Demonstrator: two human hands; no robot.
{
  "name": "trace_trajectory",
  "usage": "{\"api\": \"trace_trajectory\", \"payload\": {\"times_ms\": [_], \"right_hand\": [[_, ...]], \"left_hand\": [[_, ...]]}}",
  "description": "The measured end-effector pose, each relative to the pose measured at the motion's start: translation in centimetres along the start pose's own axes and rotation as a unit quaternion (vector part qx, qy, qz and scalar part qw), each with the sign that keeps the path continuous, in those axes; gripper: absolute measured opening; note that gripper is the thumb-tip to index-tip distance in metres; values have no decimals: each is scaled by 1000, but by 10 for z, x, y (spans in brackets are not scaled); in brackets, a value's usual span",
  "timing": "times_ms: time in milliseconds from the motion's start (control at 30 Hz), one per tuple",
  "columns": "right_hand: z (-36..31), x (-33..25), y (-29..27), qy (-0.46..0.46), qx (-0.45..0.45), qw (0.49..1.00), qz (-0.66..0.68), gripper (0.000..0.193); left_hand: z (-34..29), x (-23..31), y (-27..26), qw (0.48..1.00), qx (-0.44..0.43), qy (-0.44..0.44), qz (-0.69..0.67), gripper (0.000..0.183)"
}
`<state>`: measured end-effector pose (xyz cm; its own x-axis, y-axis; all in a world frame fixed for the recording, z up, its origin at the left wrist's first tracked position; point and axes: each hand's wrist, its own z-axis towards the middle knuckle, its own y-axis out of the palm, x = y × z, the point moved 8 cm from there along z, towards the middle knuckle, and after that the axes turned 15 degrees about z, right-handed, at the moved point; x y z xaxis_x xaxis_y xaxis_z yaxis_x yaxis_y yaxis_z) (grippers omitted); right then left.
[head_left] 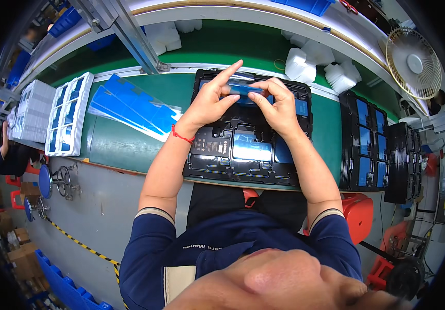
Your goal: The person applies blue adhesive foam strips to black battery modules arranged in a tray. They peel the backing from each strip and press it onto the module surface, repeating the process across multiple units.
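Between my two hands, above the black plastic tray (pixel 243 179), is a thin glossy blue piece (pixel 240 93), blurred and partly covered by my fingers. My left hand (pixel 213 102) pinches its left end, with the forefinger stretched up and away. Thumb and bent fingers of my right hand (pixel 278 107) grip the other end. Moulded pockets in the tray hold flat packs: a dark labelled battery pack (pixel 210 146) at the near left, a shiny reflecting pack (pixel 252 147) beside it, and blue-faced packs (pixel 301 107) on the right.
Left of the tray lie fanned blue film sheets (pixel 129 106) on the green bench (pixel 114 144). Further left stand white trays (pixel 70 116); stacked black trays (pixel 364 142) are at the right. White foam pieces (pixel 302 64) and a fan (pixel 413 63) are behind.
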<state>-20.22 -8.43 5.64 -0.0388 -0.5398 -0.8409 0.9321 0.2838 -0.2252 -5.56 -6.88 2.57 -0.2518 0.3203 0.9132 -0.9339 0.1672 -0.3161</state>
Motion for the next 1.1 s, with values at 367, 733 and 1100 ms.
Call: {"api": "trace_trajectory", "payload": {"times_ms": [367, 733, 1100], "right_hand": [[0, 3, -18, -47, 67, 986, 148, 11], [7, 13, -32, 49, 128, 928, 346, 48], [-2, 31, -13, 144, 86, 972, 166, 25]], "left_hand": [[2, -7, -17, 965, 75, -20, 251, 25], [-5, 21, -46, 915, 259, 71, 301, 33], [1, 6, -32, 971, 129, 26, 198, 17]]}}
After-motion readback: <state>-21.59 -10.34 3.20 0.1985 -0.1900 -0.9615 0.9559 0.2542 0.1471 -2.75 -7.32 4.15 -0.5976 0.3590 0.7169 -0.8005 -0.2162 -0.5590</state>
